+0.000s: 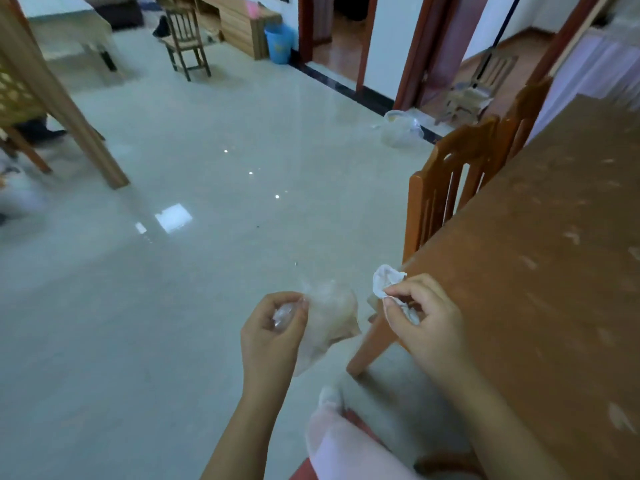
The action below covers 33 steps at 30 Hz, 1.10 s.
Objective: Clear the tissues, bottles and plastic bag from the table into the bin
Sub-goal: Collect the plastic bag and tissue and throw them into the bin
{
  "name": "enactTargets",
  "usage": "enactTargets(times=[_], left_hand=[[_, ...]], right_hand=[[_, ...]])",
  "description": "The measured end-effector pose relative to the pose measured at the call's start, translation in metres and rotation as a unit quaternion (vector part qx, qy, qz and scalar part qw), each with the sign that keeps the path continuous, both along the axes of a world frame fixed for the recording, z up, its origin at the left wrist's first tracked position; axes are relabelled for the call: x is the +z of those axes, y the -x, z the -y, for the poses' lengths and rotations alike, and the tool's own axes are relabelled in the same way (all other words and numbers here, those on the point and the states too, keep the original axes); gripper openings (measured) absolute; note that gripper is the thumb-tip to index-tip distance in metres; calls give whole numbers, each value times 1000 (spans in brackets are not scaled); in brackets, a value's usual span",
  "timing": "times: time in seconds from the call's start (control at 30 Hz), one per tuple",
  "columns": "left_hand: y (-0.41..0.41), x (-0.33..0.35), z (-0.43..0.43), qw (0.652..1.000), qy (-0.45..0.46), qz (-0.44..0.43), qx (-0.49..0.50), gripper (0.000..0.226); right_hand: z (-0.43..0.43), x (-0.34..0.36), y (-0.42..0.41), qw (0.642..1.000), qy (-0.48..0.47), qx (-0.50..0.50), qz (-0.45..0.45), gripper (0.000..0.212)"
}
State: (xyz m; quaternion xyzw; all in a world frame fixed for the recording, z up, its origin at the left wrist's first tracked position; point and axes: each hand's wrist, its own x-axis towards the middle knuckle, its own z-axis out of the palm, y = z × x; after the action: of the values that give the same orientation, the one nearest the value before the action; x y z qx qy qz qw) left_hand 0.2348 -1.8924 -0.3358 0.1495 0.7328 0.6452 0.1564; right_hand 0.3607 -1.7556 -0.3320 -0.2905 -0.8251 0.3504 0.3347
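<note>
My left hand (273,327) grips the gathered top of a clear plastic bag (329,320), which hangs blurred to its right above the floor. My right hand (420,313) pinches a crumpled white tissue (386,280) just off the near corner of the brown table (554,244). Both hands are held out over the floor, to the left of the table. A blue bin (280,43) stands far away by the back wall, next to a wooden cabinet. No bottles are visible.
An orange wooden chair (450,188) is pushed against the table's left side. A clear bag (401,128) lies on the floor near the doorways. Another chair (185,39) stands at the back, and a wooden post (69,109) leans at left. Glossy tiled floor spans the middle.
</note>
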Motion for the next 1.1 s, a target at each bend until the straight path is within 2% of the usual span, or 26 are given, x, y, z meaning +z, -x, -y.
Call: enactTargets(times=[0.3,0.43,0.83,1.1], left_hand=[[133,2,-102,999,18,-10,-50,20],[187,19,-164,996,12,-16,-90,20],[309,11,-337,980,-11,-3,-199,17],[416,18,-453,965,-28,17,-259,26]], right_hand=[[-95,-12,134,998,8,-44,-34,9],[-153,1,178,995,-30,-78,-48,8],[-283,4,279,982,-28,-187,-11,8],[-382,18,379,968,-37,-250,-11,8]])
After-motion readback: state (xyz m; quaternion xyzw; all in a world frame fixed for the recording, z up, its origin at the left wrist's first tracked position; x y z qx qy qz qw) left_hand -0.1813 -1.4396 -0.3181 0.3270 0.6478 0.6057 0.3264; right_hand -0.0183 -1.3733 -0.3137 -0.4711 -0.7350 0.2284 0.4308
